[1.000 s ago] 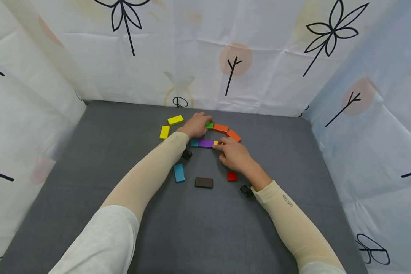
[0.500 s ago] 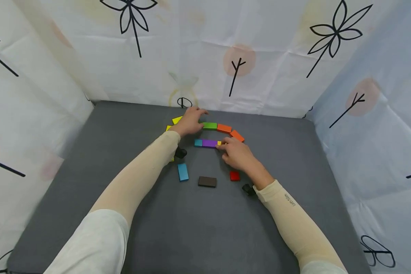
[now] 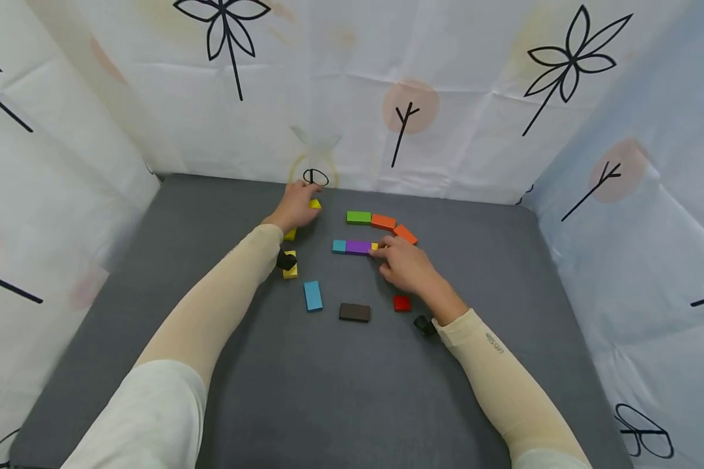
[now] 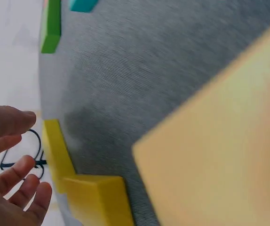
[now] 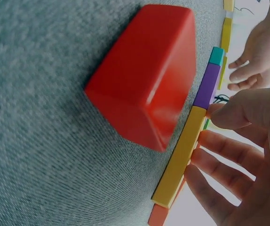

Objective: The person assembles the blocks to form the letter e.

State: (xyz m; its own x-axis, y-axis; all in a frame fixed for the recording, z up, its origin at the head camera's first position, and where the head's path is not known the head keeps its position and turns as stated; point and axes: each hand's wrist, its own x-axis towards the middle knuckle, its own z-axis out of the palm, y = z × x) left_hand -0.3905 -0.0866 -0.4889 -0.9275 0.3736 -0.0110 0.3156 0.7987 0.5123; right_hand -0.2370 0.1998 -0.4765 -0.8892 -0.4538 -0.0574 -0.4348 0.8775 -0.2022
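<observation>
My left hand (image 3: 295, 205) is at the far left of the blocks, above a yellow block (image 3: 315, 204) that it partly hides. In the left wrist view, its loosely bent fingers stand apart from two yellow blocks (image 4: 99, 202). My right hand (image 3: 407, 262) lies over the right end of a straight row made of a teal block (image 3: 339, 247), a purple block (image 3: 358, 247) and a yellow block (image 5: 179, 160). Its fingertips touch that yellow block, with the thumb near the joint to the purple one. Behind the row, a green block (image 3: 358, 217) meets an orange block (image 3: 383, 222).
A second orange block (image 3: 405, 234) slants down on the right. Nearer me lie a blue block (image 3: 313, 296), a dark brown block (image 3: 354, 312) and a red block (image 3: 402, 303). Another yellow block (image 3: 290, 270) is beside my left wrist. Patterned white cloth (image 3: 352, 98) surrounds the grey table (image 3: 352, 391).
My left hand has left the green block and moved left to the yellow blocks. The right hand stays on the row. The head view has shifted slightly.
</observation>
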